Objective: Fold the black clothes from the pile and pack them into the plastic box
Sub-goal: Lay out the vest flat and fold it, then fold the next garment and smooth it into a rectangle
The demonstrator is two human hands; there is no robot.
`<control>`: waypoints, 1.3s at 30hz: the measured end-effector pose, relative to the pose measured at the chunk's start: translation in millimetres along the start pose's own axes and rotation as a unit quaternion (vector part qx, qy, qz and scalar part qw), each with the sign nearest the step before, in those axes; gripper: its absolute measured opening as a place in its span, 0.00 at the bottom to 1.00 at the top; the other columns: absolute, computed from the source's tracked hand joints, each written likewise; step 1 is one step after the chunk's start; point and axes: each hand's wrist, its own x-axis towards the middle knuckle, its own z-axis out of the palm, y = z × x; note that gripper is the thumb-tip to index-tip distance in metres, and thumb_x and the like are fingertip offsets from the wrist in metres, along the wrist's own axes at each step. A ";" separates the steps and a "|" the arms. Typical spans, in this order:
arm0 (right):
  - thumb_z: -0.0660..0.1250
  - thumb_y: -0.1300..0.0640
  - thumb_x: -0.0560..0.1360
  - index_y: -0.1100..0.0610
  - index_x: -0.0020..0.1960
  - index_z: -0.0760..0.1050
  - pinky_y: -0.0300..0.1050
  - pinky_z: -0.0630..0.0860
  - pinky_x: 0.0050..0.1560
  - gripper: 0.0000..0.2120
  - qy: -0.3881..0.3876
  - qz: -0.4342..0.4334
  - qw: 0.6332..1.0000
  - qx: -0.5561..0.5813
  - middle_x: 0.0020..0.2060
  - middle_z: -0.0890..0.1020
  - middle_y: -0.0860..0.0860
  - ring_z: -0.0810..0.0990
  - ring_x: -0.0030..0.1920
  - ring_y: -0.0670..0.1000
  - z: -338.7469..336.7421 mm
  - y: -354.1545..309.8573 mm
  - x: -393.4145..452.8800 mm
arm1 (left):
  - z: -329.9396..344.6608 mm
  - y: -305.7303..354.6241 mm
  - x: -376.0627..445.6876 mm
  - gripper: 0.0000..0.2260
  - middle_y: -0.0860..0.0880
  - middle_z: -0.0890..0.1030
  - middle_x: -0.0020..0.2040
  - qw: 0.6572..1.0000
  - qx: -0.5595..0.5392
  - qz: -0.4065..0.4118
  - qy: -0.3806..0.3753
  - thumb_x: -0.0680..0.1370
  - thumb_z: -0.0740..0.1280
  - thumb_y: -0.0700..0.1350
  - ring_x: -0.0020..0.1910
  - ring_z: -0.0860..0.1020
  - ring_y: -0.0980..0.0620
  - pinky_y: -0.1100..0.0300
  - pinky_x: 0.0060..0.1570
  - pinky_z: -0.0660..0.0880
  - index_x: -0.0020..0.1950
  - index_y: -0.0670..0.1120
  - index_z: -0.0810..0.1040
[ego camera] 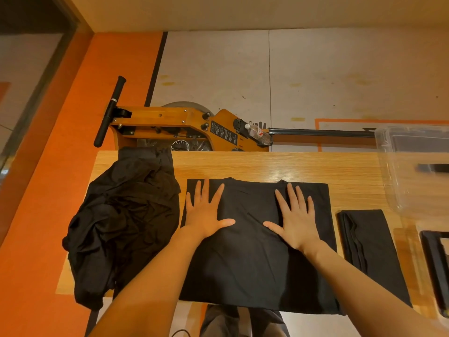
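Note:
A black garment [255, 263] lies spread flat in the middle of the wooden table [267, 166], partly folded into a rectangle. My left hand [206, 212] presses flat on its upper left part, fingers spread. My right hand [295, 217] presses flat on its upper right part, fingers spread too. A crumpled pile of black clothes [124, 222] sits at the table's left end. To the right lies a narrow folded black garment [371, 251]. The clear plastic box [408, 171] stands at the far right with something dark inside.
A wooden rowing machine [175, 127] with a black handle and a plastic bottle [258, 133] stands on the floor behind the table. A dark-framed object [437, 268] lies at the table's right edge. The orange floor runs along the left.

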 end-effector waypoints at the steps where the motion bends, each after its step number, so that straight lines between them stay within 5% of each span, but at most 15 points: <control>1: 0.47 0.26 0.73 0.52 0.79 0.54 0.63 0.47 0.74 0.43 0.018 0.002 1.000 0.004 0.79 0.52 0.58 0.48 0.79 0.60 -0.3 -1.9 -1.9 | 2.4 1.8 -4.5 0.45 0.44 0.31 0.77 1.000 0.002 0.004 0.023 0.71 0.55 0.74 0.75 0.32 0.42 0.39 0.72 0.39 0.76 0.59 0.33; 4: 0.52 0.34 0.77 0.55 0.74 0.65 0.62 0.55 0.73 0.34 0.081 0.006 0.996 0.023 0.75 0.61 0.61 0.59 0.75 0.61 0.9 -11.2 -16.3 | 21.3 9.2 -26.4 0.36 0.43 0.41 0.79 0.996 0.016 0.007 0.092 0.75 0.50 0.69 0.78 0.43 0.42 0.41 0.73 0.50 0.78 0.57 0.42; 8: 0.51 0.38 0.80 0.56 0.72 0.67 0.60 0.57 0.73 0.29 0.111 -0.008 0.992 0.050 0.72 0.65 0.61 0.64 0.72 0.60 13.9 -25.6 -48.5 | 54.8 14.2 -60.2 0.31 0.43 0.58 0.77 0.994 -0.017 -0.022 0.102 0.76 0.52 0.65 0.75 0.58 0.43 0.41 0.67 0.65 0.77 0.54 0.58; 14: 0.43 0.33 0.80 0.53 0.75 0.63 0.60 0.52 0.73 0.34 0.016 0.007 1.000 0.024 0.75 0.65 0.58 0.59 0.76 0.59 27.6 -31.6 -62.0 | 66.3 15.8 -71.7 0.36 0.41 0.56 0.78 0.998 -0.014 -0.032 0.053 0.73 0.49 0.70 0.76 0.53 0.41 0.37 0.68 0.60 0.78 0.55 0.54; 18: 0.41 0.31 0.78 0.52 0.78 0.57 0.61 0.50 0.74 0.36 -0.008 0.002 1.000 0.002 0.77 0.60 0.57 0.56 0.77 0.59 19.7 -29.3 -40.9 | 51.3 11.6 -53.5 0.39 0.44 0.32 0.77 1.000 0.004 -0.021 0.022 0.71 0.43 0.74 0.75 0.31 0.43 0.38 0.72 0.39 0.75 0.59 0.30; 24: 0.36 0.26 0.72 0.50 0.80 0.44 0.60 0.43 0.76 0.43 -0.032 -0.015 0.999 -0.006 0.80 0.47 0.55 0.42 0.79 0.57 1.2 -18.8 0.2 | 12.9 9.6 -15.8 0.40 0.46 0.29 0.76 0.999 -0.029 -0.020 -0.018 0.75 0.52 0.72 0.75 0.31 0.43 0.39 0.72 0.38 0.76 0.60 0.32; 28: 0.45 0.28 0.75 0.49 0.80 0.48 0.59 0.42 0.77 0.40 -0.023 0.014 0.999 0.023 0.80 0.46 0.55 0.42 0.79 0.57 -14.5 -23.6 10.5 | 3.5 12.6 -9.2 0.38 0.45 0.32 0.77 1.000 -0.021 -0.011 0.000 0.77 0.54 0.69 0.76 0.34 0.42 0.40 0.73 0.41 0.77 0.59 0.35; 31: 0.56 0.38 0.80 0.50 0.77 0.60 0.61 0.49 0.77 0.30 0.055 0.037 0.996 0.066 0.79 0.53 0.57 0.48 0.79 0.59 -7.6 -25.5 -7.7 | 17.8 12.2 -27.3 0.34 0.43 0.40 0.79 0.998 0.004 -0.002 0.068 0.78 0.51 0.67 0.78 0.41 0.42 0.43 0.74 0.48 0.78 0.58 0.40; 35: 0.54 0.40 0.79 0.50 0.73 0.67 0.63 0.53 0.75 0.26 0.093 0.058 0.990 0.084 0.77 0.58 0.58 0.54 0.78 0.59 20.1 -27.6 -57.9 | 56.3 10.2 -65.3 0.32 0.39 0.57 0.77 0.991 -0.020 -0.055 0.120 0.77 0.51 0.65 0.75 0.59 0.40 0.42 0.68 0.64 0.78 0.53 0.55; 39: 0.46 0.38 0.80 0.53 0.74 0.68 0.63 0.56 0.74 0.30 0.067 0.104 0.991 0.059 0.76 0.63 0.58 0.59 0.77 0.59 39.2 -26.9 -95.6 | 80.4 10.0 -92.1 0.31 0.39 0.59 0.77 0.990 -0.022 -0.083 0.108 0.76 0.47 0.66 0.75 0.60 0.39 0.38 0.66 0.64 0.77 0.54 0.59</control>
